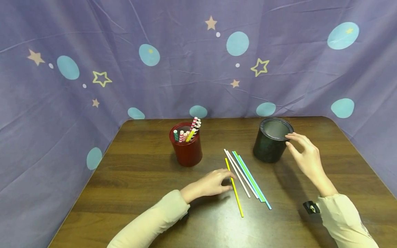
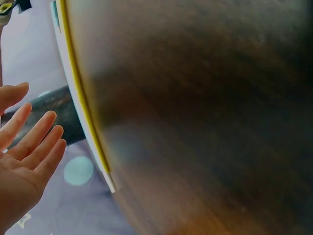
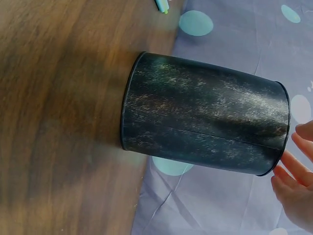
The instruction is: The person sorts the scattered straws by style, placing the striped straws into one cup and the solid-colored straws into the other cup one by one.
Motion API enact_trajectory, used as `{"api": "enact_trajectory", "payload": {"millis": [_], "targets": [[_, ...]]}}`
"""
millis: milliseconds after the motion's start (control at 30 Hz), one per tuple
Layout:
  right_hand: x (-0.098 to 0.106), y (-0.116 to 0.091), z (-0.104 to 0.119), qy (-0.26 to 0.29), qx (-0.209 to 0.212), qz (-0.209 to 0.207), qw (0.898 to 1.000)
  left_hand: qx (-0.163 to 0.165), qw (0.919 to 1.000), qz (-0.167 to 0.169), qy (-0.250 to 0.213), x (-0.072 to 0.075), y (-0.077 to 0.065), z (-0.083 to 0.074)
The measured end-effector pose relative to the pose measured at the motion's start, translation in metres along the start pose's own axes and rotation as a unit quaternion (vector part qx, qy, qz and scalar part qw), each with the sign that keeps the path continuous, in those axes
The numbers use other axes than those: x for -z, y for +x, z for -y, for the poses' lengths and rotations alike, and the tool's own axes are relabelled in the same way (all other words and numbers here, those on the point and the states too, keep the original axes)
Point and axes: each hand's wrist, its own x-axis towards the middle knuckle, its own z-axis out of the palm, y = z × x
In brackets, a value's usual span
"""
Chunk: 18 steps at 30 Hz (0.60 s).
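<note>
My left hand (image 1: 212,182) hovers over the middle of a thin yellow straw (image 1: 238,201), its fingers loosely bent; the left wrist view shows them spread with nothing between them. Right of that straw lie two white straws (image 1: 245,189), a green straw (image 1: 246,172) and two blue straws (image 1: 261,193), side by side on the wooden table (image 1: 139,193). My right hand (image 1: 307,156) has its fingertips right at the rim of a dark, mottled metal can (image 3: 205,112). The can stands upright with its mouth uncovered, and no straws show inside it.
A dark red can (image 1: 188,153) stands at the back left, with several striped paper straws and a yellow one (image 1: 191,135) poking out. Behind the table hangs a purple curtain (image 1: 173,89). A small black object (image 1: 311,207) shows beside the right sleeve.
</note>
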Motion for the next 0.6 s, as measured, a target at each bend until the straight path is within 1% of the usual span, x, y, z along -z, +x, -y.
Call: {"api": "enact_trajectory", "payload": {"millis": [100,167,433,600], "targets": [[-0.001,-0.001,-0.001,0.003,-0.001,0.001,1.000,-0.014,0.9997,0.019,0.011,-0.004,0.003,0.000],[-0.001,-0.001,-0.002,0.003,-0.002,0.002,1.000,-0.020,0.9994,0.027,0.009,-0.005,0.005,0.001],[-0.006,-0.003,-0.005,0.006,-0.007,0.006,1.000,-0.027,0.9989,0.038,0.001,-0.012,0.011,0.007],[-0.009,-0.001,-0.004,0.009,-0.014,-0.009,1.000,-0.029,0.9984,0.047,0.009,-0.015,0.015,0.010]]}}
